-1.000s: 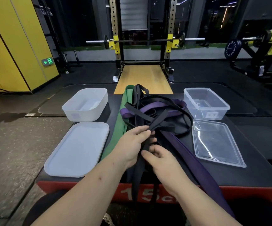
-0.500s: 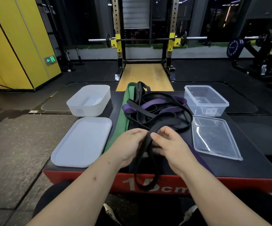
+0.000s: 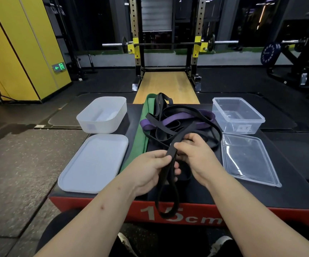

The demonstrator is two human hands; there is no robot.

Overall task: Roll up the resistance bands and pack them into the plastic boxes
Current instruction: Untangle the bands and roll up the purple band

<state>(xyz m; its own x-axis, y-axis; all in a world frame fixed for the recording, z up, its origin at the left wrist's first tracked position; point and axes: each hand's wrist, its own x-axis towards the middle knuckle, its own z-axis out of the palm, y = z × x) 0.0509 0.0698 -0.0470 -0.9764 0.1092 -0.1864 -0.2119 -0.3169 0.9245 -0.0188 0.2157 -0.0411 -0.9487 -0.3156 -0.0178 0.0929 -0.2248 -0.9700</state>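
Note:
A narrow black resistance band (image 3: 168,184) runs from the tangled pile through both my hands, and its loop end hangs over the platform's front edge. My left hand (image 3: 150,169) grips it from the left; my right hand (image 3: 194,154) pinches it slightly higher. The pile holds a purple band (image 3: 170,120), a flat green band (image 3: 140,134) and more black bands (image 3: 202,115). A white plastic box (image 3: 101,115) stands at the back left, a clear plastic box (image 3: 237,115) at the back right. Both boxes hold nothing.
The white lid (image 3: 94,164) lies in front of the white box, the clear lid (image 3: 248,160) in front of the clear box. All rest on a black platform with a red front (image 3: 98,206) marked 15cm. A squat rack (image 3: 166,45) stands beyond.
Both hands have lifted the black band off the pile and drawn it toward me. The right hand moved up and to the right. The hanging loop now sits shorter over the edge.

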